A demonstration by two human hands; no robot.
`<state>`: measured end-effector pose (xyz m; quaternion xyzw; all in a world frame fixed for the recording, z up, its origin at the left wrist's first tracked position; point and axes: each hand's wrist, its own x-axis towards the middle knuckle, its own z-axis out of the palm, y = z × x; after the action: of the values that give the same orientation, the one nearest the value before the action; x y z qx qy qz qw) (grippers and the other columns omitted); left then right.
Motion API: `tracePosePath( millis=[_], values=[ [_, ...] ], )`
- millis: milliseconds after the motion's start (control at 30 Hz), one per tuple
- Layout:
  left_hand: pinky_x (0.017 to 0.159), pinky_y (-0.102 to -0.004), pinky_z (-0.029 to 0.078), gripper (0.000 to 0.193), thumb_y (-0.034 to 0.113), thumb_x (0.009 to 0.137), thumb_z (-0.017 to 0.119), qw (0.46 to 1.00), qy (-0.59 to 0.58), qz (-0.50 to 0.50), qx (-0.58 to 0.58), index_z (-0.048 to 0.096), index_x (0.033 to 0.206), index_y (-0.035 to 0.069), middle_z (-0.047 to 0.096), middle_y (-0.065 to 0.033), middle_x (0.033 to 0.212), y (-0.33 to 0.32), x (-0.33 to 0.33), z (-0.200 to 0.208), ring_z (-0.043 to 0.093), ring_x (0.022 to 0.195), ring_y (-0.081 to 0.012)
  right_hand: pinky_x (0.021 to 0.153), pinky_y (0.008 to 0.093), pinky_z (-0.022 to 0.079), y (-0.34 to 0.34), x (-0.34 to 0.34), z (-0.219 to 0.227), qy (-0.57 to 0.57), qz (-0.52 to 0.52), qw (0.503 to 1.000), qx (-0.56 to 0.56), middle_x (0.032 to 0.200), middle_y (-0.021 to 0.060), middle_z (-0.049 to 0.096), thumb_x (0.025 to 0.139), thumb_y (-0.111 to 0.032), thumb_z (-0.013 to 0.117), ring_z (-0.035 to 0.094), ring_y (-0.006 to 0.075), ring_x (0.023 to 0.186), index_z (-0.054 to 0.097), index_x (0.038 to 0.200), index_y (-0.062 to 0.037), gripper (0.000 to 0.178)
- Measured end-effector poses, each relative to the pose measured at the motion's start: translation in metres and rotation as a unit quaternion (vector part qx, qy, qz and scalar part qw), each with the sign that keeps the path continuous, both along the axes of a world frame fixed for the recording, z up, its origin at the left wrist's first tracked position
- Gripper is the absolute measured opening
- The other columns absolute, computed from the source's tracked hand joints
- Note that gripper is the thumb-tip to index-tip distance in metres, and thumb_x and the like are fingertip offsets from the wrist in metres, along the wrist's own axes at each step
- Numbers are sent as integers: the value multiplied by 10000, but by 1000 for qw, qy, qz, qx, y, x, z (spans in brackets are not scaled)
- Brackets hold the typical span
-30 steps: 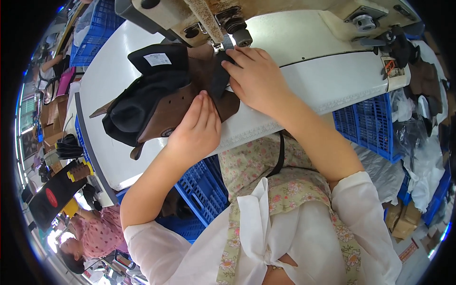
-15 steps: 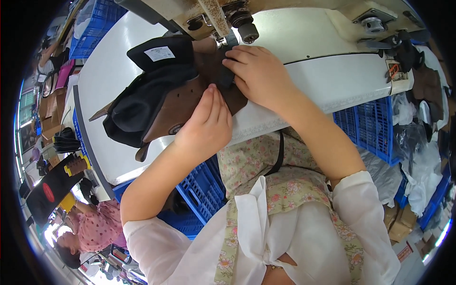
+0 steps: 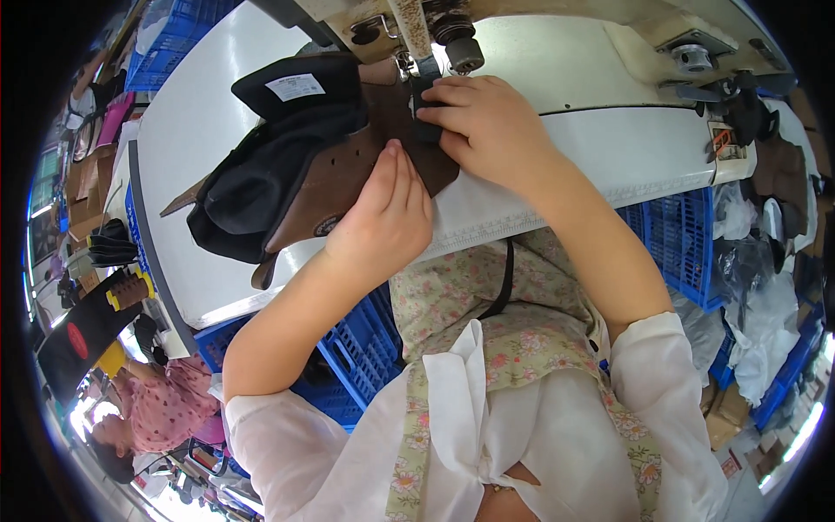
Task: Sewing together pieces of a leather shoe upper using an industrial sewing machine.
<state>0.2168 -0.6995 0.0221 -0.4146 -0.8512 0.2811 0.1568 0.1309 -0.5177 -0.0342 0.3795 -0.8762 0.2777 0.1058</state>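
Observation:
A brown leather shoe upper (image 3: 341,174) with a black lining (image 3: 261,187) lies on the white table, its right end beneath the sewing machine's needle area (image 3: 405,66). My left hand (image 3: 387,213) has its fingers pressed together against the leather's near edge. At the machine foot, a black strip (image 3: 426,130) lies on the brown leather. Pinched over that strip is my right hand (image 3: 496,126), its fingertips just right of and below the foot. The black tongue (image 3: 261,87), bearing a white label (image 3: 296,86), stands out at the upper left. My fingers partly hide the strip.
The sewing machine head (image 3: 522,10) overhangs the far side of the white table (image 3: 609,148). Blue crates (image 3: 361,348) stand below the near edge, and another blue crate (image 3: 674,239) is at right beside plastic bags. A person in pink (image 3: 174,396) sits at left.
My right hand has shifted slightly right and away from me along the black strip. My left fingertips have slid a little farther along the leather. The whole view has shifted slightly too.

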Motion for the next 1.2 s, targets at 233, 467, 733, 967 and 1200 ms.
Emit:
tracePosePath(
  millis=[233, 467, 733, 967, 1200],
  values=[
    [1071, -393, 399, 328, 176, 720, 530, 1000, -2, 1, 25, 681, 903, -50, 696, -185, 1020, 4, 0, -3, 633, 1083, -299, 1005, 401, 440, 1, 1, 0, -11, 3, 1000, -3, 1179, 46, 654, 744, -94, 662, 569, 247, 1171, 715, 1053, -92, 314],
    [1067, -399, 403, 328, 178, 703, 543, 999, 1, 12, 34, 686, 885, -54, 697, -189, 999, 17, -2, -3, 641, 1061, -304, 998, 399, 447, 7, -9, -4, -10, 11, 1000, -7, 1216, 53, 654, 740, -74, 661, 573, 259, 1174, 715, 1079, -90, 343],
    [1052, -403, 420, 336, 172, 698, 550, 998, 17, 44, 37, 693, 891, -64, 697, -198, 978, 29, -5, -9, 649, 1029, -308, 948, 403, 452, 12, -20, 3, -12, 48, 999, -9, 1254, 67, 637, 723, -28, 651, 575, 291, 1152, 702, 1109, -83, 393],
    [1044, -382, 430, 341, 172, 697, 549, 996, 29, 59, 60, 692, 889, -71, 696, -203, 977, 31, -6, -12, 652, 1013, -297, 913, 384, 503, 6, -13, 7, 25, 35, 999, -20, 1106, 98, 651, 703, -45, 673, 584, 282, 1077, 716, 1001, -28, 302],
    [1035, -374, 438, 344, 168, 701, 546, 995, 32, 67, 66, 691, 897, -74, 691, -218, 983, 33, -6, -12, 652, 1005, -287, 916, 392, 487, 5, -12, 0, -12, 34, 999, -14, 1235, 85, 616, 733, -18, 646, 586, 307, 1071, 679, 1128, -70, 400]
  ],
)
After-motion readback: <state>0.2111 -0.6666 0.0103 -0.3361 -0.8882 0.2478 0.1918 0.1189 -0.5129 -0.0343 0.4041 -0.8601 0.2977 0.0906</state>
